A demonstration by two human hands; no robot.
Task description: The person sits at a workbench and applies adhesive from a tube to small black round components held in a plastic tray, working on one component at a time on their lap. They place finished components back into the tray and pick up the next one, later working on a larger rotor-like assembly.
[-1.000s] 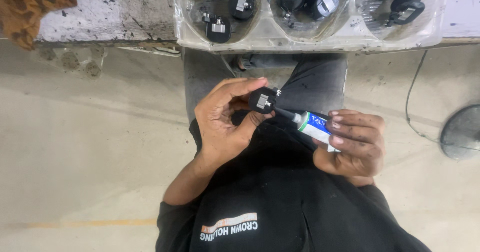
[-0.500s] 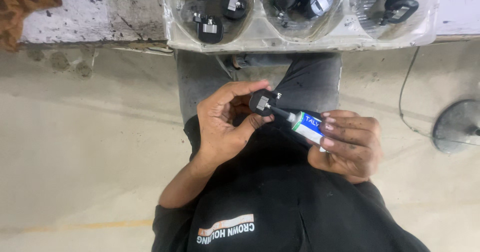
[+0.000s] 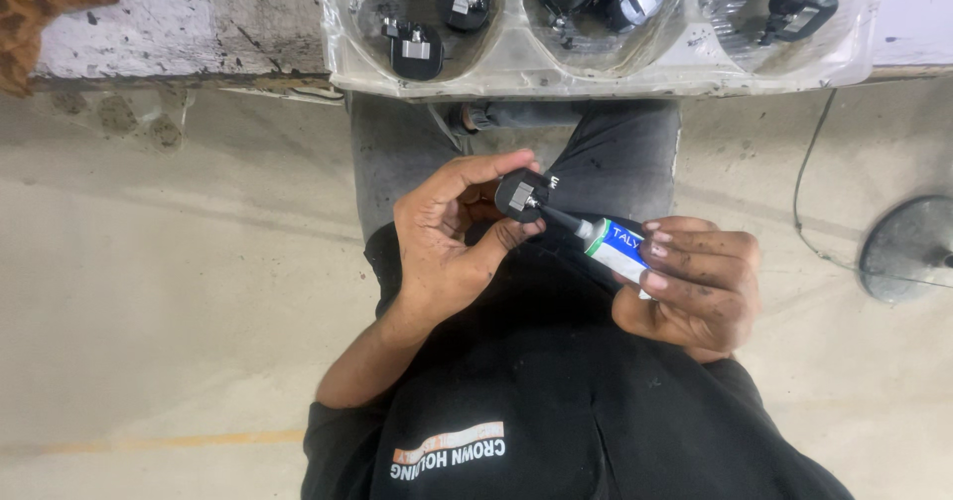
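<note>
My left hand grips a small round black part with a metal insert, held over my lap. My right hand holds a small glue tube, white with blue and green bands. Its black nozzle touches the metal insert of the round part. Both hands are above my dark trousers and black shirt.
A clear plastic tray with round wells holding several similar black parts rests on the worn white bench edge ahead. An orange-brown cloth lies at top left. A round metal base and a thin cable sit on the concrete floor to the right.
The view has shifted slightly, so the tray sits higher and further left in the frame. Both hands keep the same hold, nozzle still against the black part.
</note>
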